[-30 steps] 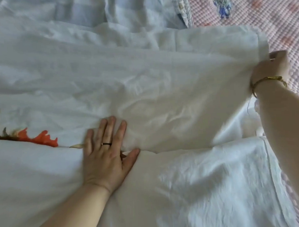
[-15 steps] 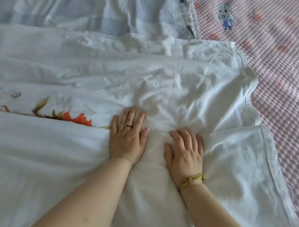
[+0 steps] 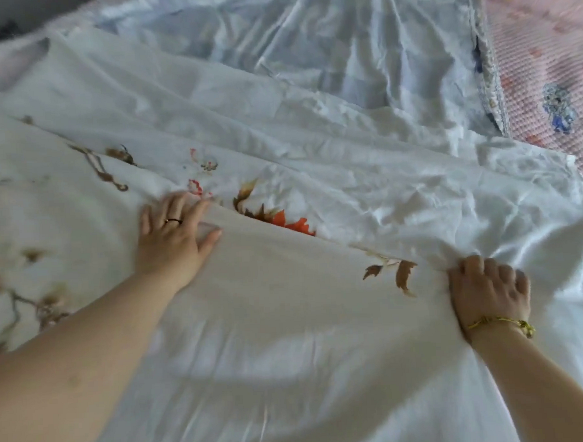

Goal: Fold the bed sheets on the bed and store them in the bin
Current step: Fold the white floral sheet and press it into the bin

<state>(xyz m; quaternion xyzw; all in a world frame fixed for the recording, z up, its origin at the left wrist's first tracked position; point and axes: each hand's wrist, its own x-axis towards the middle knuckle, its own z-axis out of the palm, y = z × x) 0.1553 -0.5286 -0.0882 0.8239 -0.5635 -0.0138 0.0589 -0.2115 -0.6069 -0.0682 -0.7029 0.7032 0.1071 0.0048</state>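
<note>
So the white floral bed sheet covers most of the bed, with its near flap folded over. There's a pale blue sheet at 12 o'clock and a pink quilted mat at 2. The left hand at 9 o'clock is flat, fingers spread, pressing the fold. The right hand at 4 o'clock has curled fingers bunching the fold edge.

Your left hand flat on the white floral sheet, fingers spread, your right hand gripping its folded edge, blue checked sheet beyond, pink bed cover far right
</note>
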